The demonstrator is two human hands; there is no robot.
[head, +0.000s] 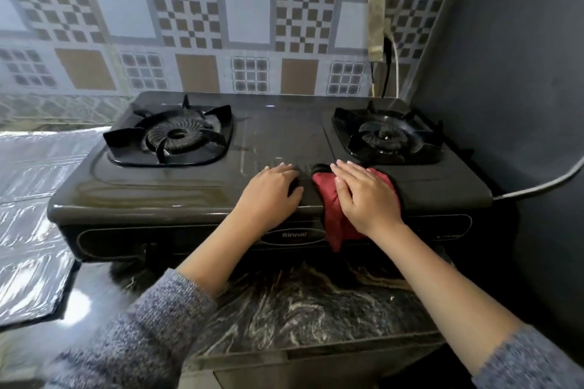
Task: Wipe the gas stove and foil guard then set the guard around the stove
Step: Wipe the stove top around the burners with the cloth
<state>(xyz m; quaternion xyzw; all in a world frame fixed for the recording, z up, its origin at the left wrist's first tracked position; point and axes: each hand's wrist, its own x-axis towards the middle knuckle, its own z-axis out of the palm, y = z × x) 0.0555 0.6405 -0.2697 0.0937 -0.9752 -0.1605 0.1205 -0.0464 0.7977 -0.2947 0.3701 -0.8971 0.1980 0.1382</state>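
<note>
The right hand [368, 196] is lying flat, fingers spread, pressing a red cloth [335, 215] onto the gas stove [196, 180] near its front edge, between the two burners; the cloth is draping over the stove's front panel. The left hand [268, 189] is resting open, palm down, on the stove top just beside the cloth, holding nothing. The foil guard [28, 230] is lying flat beside the stove. The front panel is reading "Rinnai".

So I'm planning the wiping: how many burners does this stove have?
2: the left burner on the stove, and the right burner beyond the red cloth.
</note>
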